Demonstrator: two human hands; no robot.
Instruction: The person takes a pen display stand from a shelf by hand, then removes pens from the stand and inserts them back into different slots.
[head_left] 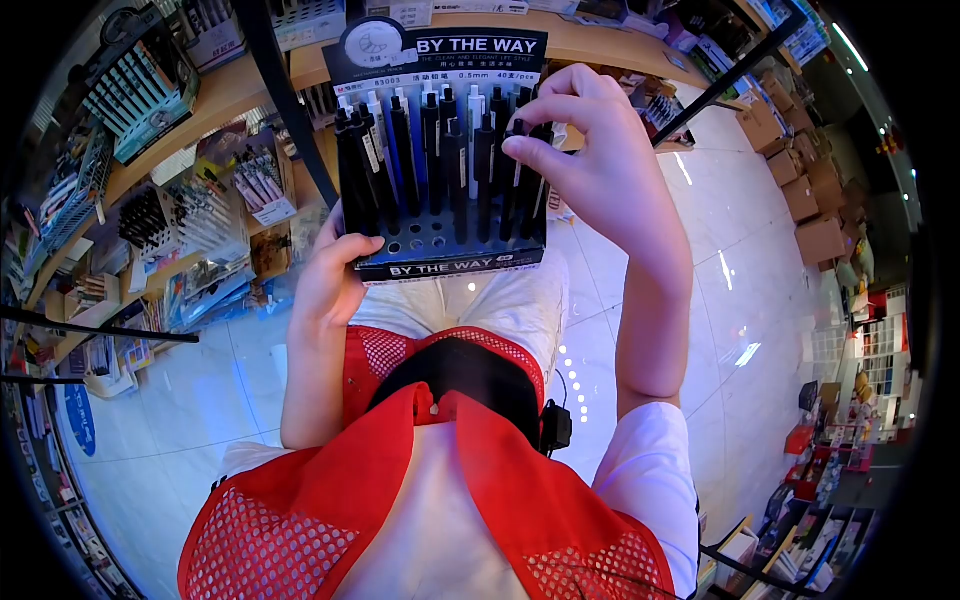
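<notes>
A dark display box (375, 270) marked "BY THE WAY" is held up in front of my body, with black, white and blue mechanical pencils standing in its holes. My left hand (335, 275) grips the box's lower left corner, its thumb over the front edge. At the right side of the box, my right hand (590, 125) pinches the top of a black mechanical pencil (513, 185) between thumb and index finger. That pencil is upright, its lower end among the holes. Several holes (416, 243) at the front left have no pencil in them.
Wooden shelves (225, 75) with pen displays run along the front and left. A boxed pen set (135, 95) stands on the upper left shelf. Dark metal posts (285, 100) rise close to the box. Cardboard boxes (820, 240) are stacked at the right, beyond the tiled floor (740, 260).
</notes>
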